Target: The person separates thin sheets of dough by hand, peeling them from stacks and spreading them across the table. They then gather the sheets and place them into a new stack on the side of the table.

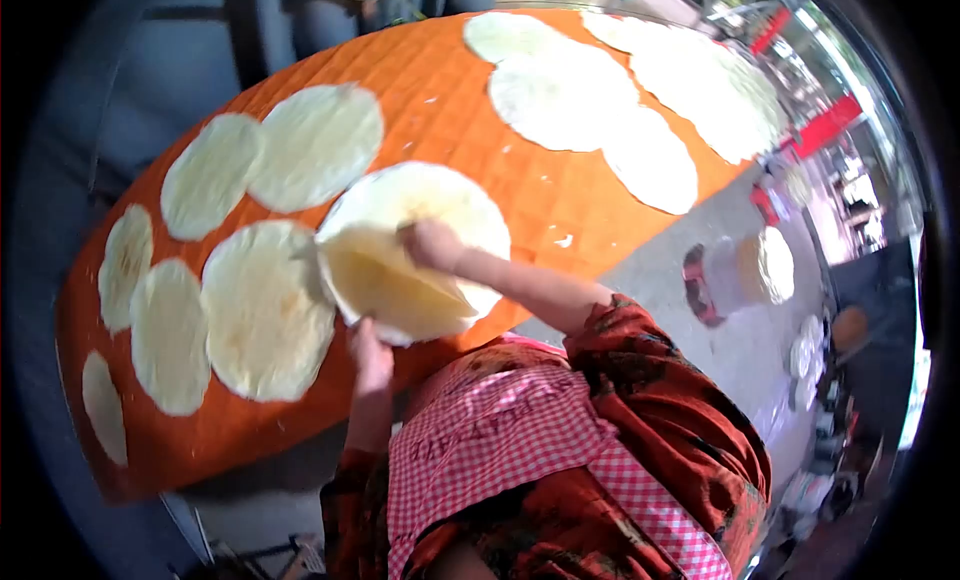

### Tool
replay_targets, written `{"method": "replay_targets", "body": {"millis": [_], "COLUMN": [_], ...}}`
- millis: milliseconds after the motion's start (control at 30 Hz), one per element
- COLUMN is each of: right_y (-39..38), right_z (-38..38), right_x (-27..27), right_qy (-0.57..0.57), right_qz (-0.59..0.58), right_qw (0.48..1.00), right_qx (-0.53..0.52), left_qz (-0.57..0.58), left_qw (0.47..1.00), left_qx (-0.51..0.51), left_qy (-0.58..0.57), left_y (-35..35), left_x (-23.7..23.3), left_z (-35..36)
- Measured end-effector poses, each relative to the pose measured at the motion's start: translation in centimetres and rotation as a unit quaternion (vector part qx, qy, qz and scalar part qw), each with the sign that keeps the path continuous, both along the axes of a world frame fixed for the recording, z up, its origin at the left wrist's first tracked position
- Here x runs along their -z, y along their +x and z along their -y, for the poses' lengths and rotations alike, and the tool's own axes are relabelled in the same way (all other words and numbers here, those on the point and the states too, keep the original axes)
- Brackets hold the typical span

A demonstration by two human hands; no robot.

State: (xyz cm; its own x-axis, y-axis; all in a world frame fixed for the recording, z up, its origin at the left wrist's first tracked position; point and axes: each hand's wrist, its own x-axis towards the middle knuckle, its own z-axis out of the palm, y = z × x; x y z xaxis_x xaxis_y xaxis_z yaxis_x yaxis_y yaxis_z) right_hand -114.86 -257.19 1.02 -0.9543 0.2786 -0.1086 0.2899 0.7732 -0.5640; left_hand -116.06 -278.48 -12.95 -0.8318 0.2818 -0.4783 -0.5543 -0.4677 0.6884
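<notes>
A large round flatbread lies near the front edge of the orange-covered table, its near part lifted in a fold. My left hand is closed on the near left rim, fingers partly hidden under the bread. Over the middle of the same flatbread, my right hand is closed, slightly blurred, at the upper edge of the fold. Just left of it lies another flatbread with faint brown spots. Farther back, a pale flatbread overlaps its neighbour.
More flatbreads cover the right and far end of the orange cloth; others line its left side. On the grey floor to the right stands a tall pale stack in clear wrapping. A checked apron meets the table's front edge.
</notes>
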Motion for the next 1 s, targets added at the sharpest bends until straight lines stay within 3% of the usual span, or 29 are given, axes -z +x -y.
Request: {"method": "replay_targets", "body": {"millis": [33,100,133,167,200,233,267,333,367,400,500,567,600,667,700,733,800,833,867,900,967,1000], "right_y": [-0.7,2.1,3.6,6.1,9.0,12.1,15.4,21.7,24.1,27.6,29.9,28.3,27.0,24.1,21.9,22.9,22.4,23.3,24.0,26.4,30.9,31.2], "right_z": [-4.5,-13.3,-17.6,-20.9,-24.9,-28.7,-30.1,-35.8,-36.9,-39.8,-38.5,-38.6,-40.6,-39.1,-36.3,-40.4,-41.4,-42.6,-41.1,-45.2,-51.4,-48.9], "right_x": [1.5,-2.9,-5.1,-6.5,-6.8,-6.4,-7.1,-4.0,-3.5,0.0,2.3,3.3,3.9,0.6,-3.8,-3.8,-8.2,-9.2,-11.6,-9.5,-6.1,-6.1], "right_qy": [-0.104,-0.245,-0.312,-0.247,-0.280,-0.205,-0.221,-0.186,-0.257,-0.170,-0.237,-0.065,0.054,0.017,-0.137,-0.113,-0.084,-0.111,0.011,-0.045,0.064,0.254], "right_qz": [-0.128,-0.159,-0.178,-0.233,-0.207,-0.175,-0.191,-0.145,-0.109,-0.062,-0.113,-0.069,-0.021,-0.053,-0.132,-0.138,-0.112,-0.112,-0.057,-0.091,-0.042,-0.010], "right_qw": [0.981,0.944,0.917,0.920,0.905,0.920,0.904,0.916,0.889,0.930,0.832,0.898,0.940,0.959,0.932,0.940,0.936,0.930,0.936,0.923,0.934,0.911], "right_qx": [0.103,0.151,0.176,0.195,0.245,0.286,0.312,0.323,0.363,0.320,0.488,0.429,0.336,0.278,0.307,0.291,0.323,0.332,0.346,0.371,0.350,0.324], "left_qz": [0.039,0.082,0.028,0.017,0.032,0.047,0.051,0.062,0.048,0.045,0.070,0.080,0.075,0.028,0.036,0.044,0.108,0.128,0.107,0.085,0.081,0.079], "left_qw": [0.999,0.992,0.995,0.992,0.993,0.993,0.992,0.990,0.992,0.993,0.992,0.991,0.990,0.979,0.977,0.975,0.960,0.938,0.950,0.958,0.938,0.950], "left_qx": [-0.020,-0.026,-0.009,-0.018,-0.003,0.012,0.022,0.037,0.036,0.043,0.054,0.086,0.114,0.195,0.208,0.212,0.197,0.198,0.154,0.114,0.109,0.092], "left_qy": [-0.024,-0.093,-0.095,-0.127,-0.117,-0.109,-0.111,-0.118,-0.109,-0.101,-0.086,-0.065,-0.045,-0.051,-0.001,0.046,0.166,0.253,0.251,0.250,0.318,0.288], "left_y": [-0.5,-0.9,-1.2,-0.6,-1.1,-1.7,-1.4,-1.1,-1.2,-1.3,-1.5,-1.3,-1.2,-1.3,-1.2,-0.9,-0.6,-0.5,0.4,1.4,2.4,2.8], "left_x": [0.2,-1.3,-0.5,-3.2,-1.7,-0.2,-0.6,-2.0,-0.4,-0.1,-0.3,-1.0,-1.7,-1.8,-2.1,-2.8,-4.4,-3.1,-3.2,-3.1,-1.6,-0.9], "left_z": [0.4,1.1,1.7,1.2,1.7,2.5,2.4,2.2,2.5,2.7,2.6,3.0,3.3,3.9,3.5,3.4,3.9,4.8,4.7,4.2,4.3,4.0]}}
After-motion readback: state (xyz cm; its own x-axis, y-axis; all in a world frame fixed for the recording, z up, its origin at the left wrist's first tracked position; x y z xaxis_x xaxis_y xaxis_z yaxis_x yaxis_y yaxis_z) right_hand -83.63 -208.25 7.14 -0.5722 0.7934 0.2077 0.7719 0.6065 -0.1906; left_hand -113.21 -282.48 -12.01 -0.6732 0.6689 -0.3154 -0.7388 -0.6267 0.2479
